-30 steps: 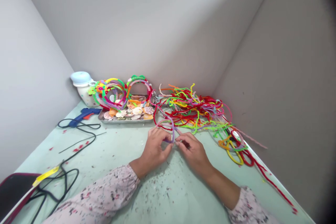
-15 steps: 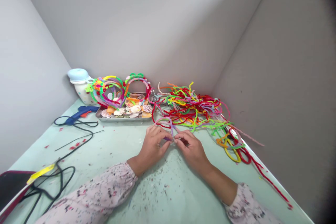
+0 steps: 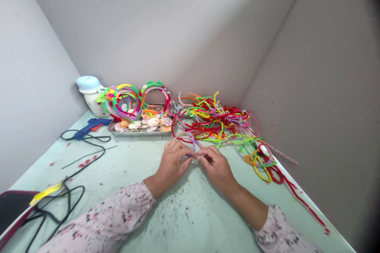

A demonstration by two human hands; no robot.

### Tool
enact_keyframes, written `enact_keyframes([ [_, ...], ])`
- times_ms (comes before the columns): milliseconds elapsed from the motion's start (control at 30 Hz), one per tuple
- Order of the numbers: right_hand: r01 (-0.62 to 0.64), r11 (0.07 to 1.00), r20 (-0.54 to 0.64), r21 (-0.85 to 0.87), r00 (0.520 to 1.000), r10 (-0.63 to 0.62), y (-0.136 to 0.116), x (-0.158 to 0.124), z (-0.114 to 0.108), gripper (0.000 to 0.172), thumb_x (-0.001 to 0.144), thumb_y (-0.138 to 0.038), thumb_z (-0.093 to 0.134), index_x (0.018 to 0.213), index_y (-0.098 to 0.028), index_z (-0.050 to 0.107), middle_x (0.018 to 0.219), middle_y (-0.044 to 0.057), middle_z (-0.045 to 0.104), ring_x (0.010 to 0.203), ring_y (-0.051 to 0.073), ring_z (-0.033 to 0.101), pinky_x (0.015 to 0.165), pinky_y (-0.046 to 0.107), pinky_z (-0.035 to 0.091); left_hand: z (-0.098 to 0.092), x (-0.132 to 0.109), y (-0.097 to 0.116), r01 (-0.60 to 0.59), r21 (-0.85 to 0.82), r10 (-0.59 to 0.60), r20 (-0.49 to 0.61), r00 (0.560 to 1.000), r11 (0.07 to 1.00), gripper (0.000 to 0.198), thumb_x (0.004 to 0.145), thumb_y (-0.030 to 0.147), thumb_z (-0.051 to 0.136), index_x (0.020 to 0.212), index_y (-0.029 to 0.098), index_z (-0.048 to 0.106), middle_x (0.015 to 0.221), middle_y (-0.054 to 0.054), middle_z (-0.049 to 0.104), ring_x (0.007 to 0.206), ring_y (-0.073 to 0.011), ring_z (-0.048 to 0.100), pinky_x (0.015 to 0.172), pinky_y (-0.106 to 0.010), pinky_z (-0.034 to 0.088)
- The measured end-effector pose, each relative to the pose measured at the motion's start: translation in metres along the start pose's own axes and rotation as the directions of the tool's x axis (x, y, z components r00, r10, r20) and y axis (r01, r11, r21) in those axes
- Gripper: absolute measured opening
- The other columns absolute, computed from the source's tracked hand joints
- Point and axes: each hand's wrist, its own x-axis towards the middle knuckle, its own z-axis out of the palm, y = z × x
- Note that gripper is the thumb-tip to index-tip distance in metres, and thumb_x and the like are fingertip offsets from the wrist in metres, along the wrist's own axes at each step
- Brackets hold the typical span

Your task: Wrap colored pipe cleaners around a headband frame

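Bright, even light, with no single source visible and no glare. The right wall (image 3: 305, 106) reads darker than the left wall (image 3: 35, 67). Shadows are soft. Pipe cleaners (image 3: 213, 120) are acceptably sharp. Edges show wide-angle bending; the right corners darken.

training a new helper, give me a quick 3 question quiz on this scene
1. Which is nearer the glue gun, the left hand or the right hand?
2. True or false: the shells lie in a metal tray.
3. What do the hands pinch? a) a lilac pipe cleaner b) a shell c) a cord

Key: 1 left hand; 2 true; 3 a
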Motion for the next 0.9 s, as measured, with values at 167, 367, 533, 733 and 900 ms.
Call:
enact_keyframes([
  [167,0.015,1.000,-0.016,-0.011,1.000,-0.015,0.0006,-0.0001,0.0012,0.010,0.085,-0.021,0.056,0.088,-0.022,0.066,0.090,0.002,0.060,0.076,0.015,0.057,0.068,0.026,0.045,0.0002,-0.0009,-0.0007,0.020,0.008,-0.020,0.008,1.000,1.000,0.007,0.080,0.026,0.066,0.086,0.024,0.068,0.079,-0.002,0.063,0.083,-0.0186,0.056,0.081,-0.035,0.036],
  [367,0.024,1.000,-0.019,-0.019,1.000,-0.024,-0.0001,0.0002,0.0011,0.011,0.085,-0.021,0.056,0.089,-0.022,0.066,0.091,0.003,0.060,0.076,0.015,0.057,0.068,0.026,0.045,0.0003,-0.0006,-0.0007,0.030,0.008,-0.030,0.013,0.999,1.000,0.007,0.080,0.026,0.066,0.086,0.023,0.068,0.081,-0.002,0.064,0.084,-0.0189,0.056,0.082,-0.036,0.037],
  [533,0.034,0.999,-0.019,-0.027,0.999,-0.034,-0.0014,-0.0001,0.0009,0.010,0.085,-0.020,0.057,0.089,-0.022,0.066,0.090,0.003,0.060,0.076,0.015,0.057,0.068,0.027,0.045,-0.0003,-0.0002,0.0009,0.041,0.009,-0.041,0.018,0.999,0.999,0.007,0.080,0.024,0.066,0.086,0.023,0.068,0.083,-0.002,0.064,0.085,-0.0190,0.056,0.083,-0.037,0.037],
  [733,0.048,0.999,-0.021,-0.025,0.999,-0.049,-0.0033,-0.0004,0.0005,0.011,0.085,-0.020,0.056,0.089,-0.022,0.066,0.090,0.002,0.060,0.077,0.015,0.057,0.069,0.026,0.045,-0.0007,0.0002,0.0034,0.043,0.014,-0.043,0.031,0.999,0.999,0.005,0.081,0.024,0.065,0.085,0.021,0.066,0.082,-0.001,0.065,0.085,-0.0187,0.056,0.083,-0.037,0.036],
  [900,0.054,0.998,-0.027,-0.035,0.998,-0.055,-0.0036,-0.0001,-0.0001,0.011,0.085,-0.020,0.056,0.089,-0.022,0.066,0.090,0.002,0.060,0.077,0.015,0.057,0.068,0.026,0.045,-0.0007,-0.0004,0.0033,0.038,0.017,-0.039,0.032,0.999,0.999,0.005,0.082,0.024,0.064,0.085,0.022,0.066,0.083,-0.001,0.064,0.085,-0.0188,0.056,0.083,-0.036,0.036],
])
